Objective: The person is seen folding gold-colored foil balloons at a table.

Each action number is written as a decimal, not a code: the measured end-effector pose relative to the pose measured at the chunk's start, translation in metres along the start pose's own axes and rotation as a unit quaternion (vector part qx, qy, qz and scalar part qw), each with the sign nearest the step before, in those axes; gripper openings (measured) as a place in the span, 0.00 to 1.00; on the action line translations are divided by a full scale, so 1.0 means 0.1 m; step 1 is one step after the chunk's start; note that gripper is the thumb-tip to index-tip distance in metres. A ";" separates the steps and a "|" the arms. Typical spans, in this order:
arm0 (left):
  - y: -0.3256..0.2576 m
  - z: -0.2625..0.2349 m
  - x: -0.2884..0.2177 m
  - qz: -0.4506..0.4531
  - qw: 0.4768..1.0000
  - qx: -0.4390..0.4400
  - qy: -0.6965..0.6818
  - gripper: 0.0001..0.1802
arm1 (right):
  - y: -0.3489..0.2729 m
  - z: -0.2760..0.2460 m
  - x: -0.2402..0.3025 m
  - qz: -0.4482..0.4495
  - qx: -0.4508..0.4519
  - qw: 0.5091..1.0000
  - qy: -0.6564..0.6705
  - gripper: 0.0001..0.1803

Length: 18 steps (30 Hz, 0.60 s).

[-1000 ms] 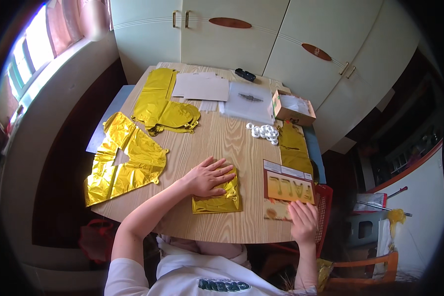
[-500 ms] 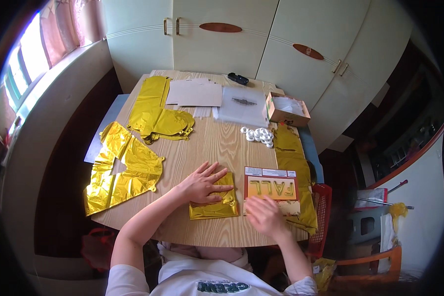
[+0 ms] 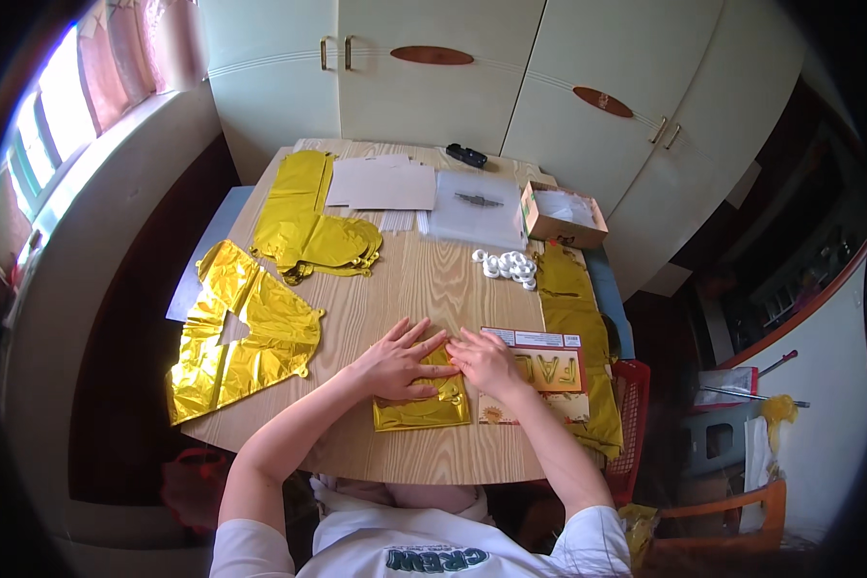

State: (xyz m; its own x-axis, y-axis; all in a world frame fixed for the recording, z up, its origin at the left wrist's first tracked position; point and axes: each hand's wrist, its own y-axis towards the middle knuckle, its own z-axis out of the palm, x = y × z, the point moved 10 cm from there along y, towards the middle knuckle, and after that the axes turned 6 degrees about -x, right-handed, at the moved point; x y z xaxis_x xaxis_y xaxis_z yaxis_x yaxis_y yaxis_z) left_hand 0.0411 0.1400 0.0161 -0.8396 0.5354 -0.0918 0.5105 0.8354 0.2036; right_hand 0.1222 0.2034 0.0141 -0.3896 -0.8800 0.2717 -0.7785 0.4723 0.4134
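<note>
On table [image 3: 419,289], left hand [image 3: 395,363] atop foil [image 3: 422,415], right hand [image 3: 486,364] beside

By the look of it, this was a room in a home. Tall cream cabinet doors [image 3: 424,106] with slim brass handles [image 3: 348,53] and brown oval inlays [image 3: 432,55] lined the far wall; pink curtains [image 3: 116,53] hung by a bright window [image 3: 65,87]. A wood-grain table [image 3: 419,275] stood near a red plastic chair [image 3: 632,414] and a wooden chair [image 3: 774,511].
</note>
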 end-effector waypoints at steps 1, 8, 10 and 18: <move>-0.02 0.01 0.00 -0.002 1.000 -0.003 -0.002 0.28 | 0.01 0.02 0.00 0.002 0.019 1.000 -0.007 0.14; -0.11 0.05 -0.02 -0.005 1.000 -0.003 -0.009 0.30 | 0.03 0.03 0.01 0.020 0.101 0.994 -0.027 0.22; -0.15 0.06 0.00 -0.021 1.000 0.010 -0.010 0.33 | 0.03 0.01 0.03 0.015 0.110 0.993 -0.030 0.26; -0.39 0.14 0.16 -0.104 0.992 0.071 -0.006 0.40 | 0.02 0.04 0.05 0.008 0.144 0.988 -0.049 0.39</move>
State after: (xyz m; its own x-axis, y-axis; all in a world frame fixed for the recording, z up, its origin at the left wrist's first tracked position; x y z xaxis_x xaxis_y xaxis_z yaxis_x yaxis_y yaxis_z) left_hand 0.0100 0.1177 -0.0068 -0.9277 0.3506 -0.1285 0.3483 0.9365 0.0403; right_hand 0.1165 0.2002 0.0126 -0.4371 -0.8801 0.1854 -0.8744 0.4641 0.1414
